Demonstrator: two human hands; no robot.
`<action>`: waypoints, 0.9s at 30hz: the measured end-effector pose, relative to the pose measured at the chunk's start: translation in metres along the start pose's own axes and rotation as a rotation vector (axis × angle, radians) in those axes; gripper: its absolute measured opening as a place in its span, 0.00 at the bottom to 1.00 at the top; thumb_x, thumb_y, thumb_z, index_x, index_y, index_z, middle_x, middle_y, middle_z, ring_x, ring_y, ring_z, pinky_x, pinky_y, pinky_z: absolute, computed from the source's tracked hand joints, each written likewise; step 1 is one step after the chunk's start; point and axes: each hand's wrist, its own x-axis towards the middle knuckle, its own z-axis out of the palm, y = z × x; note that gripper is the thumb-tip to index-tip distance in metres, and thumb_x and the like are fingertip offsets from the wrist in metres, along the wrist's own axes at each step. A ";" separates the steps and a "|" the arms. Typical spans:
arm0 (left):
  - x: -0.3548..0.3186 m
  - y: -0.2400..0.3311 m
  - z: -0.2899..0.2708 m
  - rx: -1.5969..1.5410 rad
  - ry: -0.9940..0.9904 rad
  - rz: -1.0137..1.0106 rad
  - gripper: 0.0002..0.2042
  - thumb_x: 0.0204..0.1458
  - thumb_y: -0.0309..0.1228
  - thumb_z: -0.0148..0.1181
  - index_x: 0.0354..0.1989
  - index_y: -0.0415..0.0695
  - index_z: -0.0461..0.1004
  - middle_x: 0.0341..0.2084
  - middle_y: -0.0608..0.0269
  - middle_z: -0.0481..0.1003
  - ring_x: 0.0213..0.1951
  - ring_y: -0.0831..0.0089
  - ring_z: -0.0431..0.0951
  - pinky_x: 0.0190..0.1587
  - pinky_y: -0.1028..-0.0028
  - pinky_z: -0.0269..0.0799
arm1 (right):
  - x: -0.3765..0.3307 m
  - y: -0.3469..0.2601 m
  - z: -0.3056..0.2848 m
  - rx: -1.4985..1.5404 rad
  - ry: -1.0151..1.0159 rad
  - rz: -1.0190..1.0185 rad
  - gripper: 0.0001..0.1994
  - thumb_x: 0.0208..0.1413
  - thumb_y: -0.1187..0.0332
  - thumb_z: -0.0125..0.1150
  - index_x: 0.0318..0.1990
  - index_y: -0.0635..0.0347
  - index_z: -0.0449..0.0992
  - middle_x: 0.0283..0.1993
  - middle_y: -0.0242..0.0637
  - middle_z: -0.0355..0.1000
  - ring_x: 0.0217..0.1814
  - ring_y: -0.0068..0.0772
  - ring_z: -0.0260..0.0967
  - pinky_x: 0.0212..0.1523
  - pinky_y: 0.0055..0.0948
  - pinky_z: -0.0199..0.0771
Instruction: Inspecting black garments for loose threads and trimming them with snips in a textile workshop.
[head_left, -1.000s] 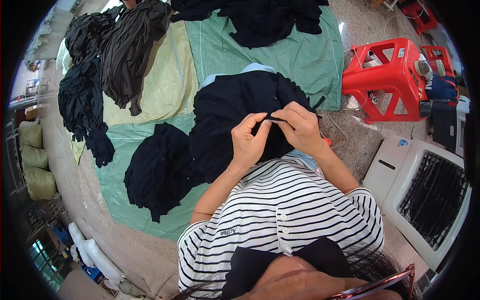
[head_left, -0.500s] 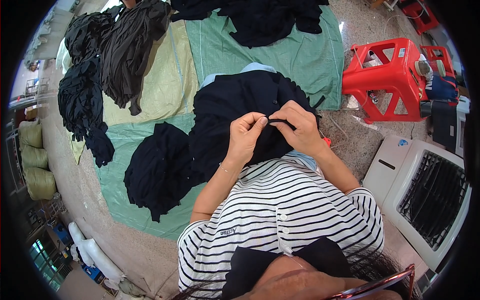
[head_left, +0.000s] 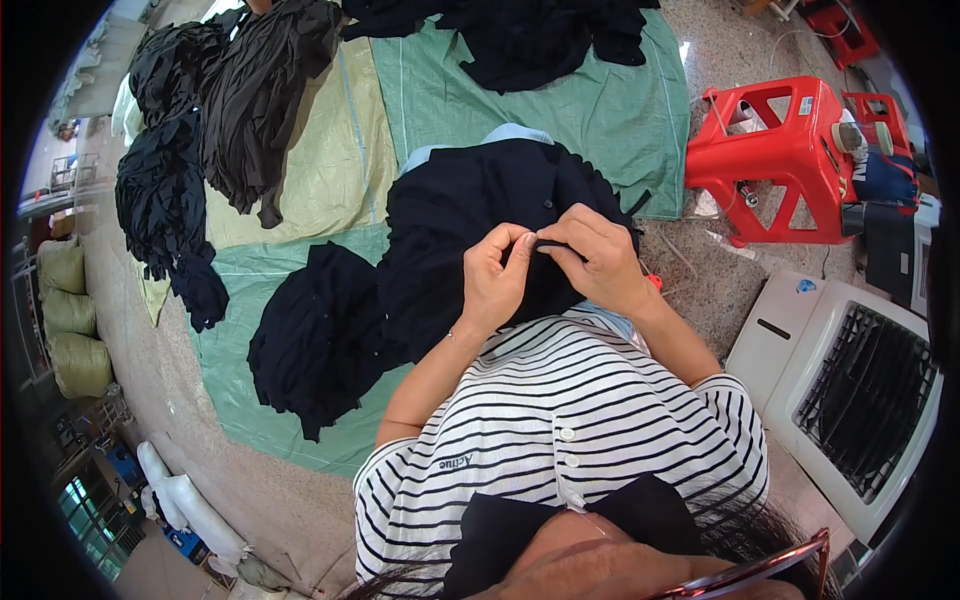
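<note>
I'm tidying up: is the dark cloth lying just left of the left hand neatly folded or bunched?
Bunched: the dark cloth lies crumpled on the green sheet, with loose creases and uneven edges.

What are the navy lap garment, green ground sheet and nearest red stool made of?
Navy lap garment: matte cloth, judging by soft folds; fibre unclear.
Green ground sheet: probably plastic, slightly shiny, with crisp creases.
Nearest red stool: likely plastic, glossy, with moulded cutouts.

Red stool (head_left: 812, 158) on speckled floor (head_left: 705, 305)
</note>
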 end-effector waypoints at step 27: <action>0.001 -0.004 -0.001 0.288 -0.044 0.399 0.06 0.51 0.16 0.58 0.37 0.34 0.73 0.25 0.53 0.72 0.23 0.60 0.73 0.26 0.68 0.68 | -0.002 0.017 -0.002 0.225 -0.079 0.232 0.05 0.48 0.80 0.67 0.33 0.66 0.78 0.29 0.36 0.70 0.30 0.31 0.69 0.31 0.27 0.67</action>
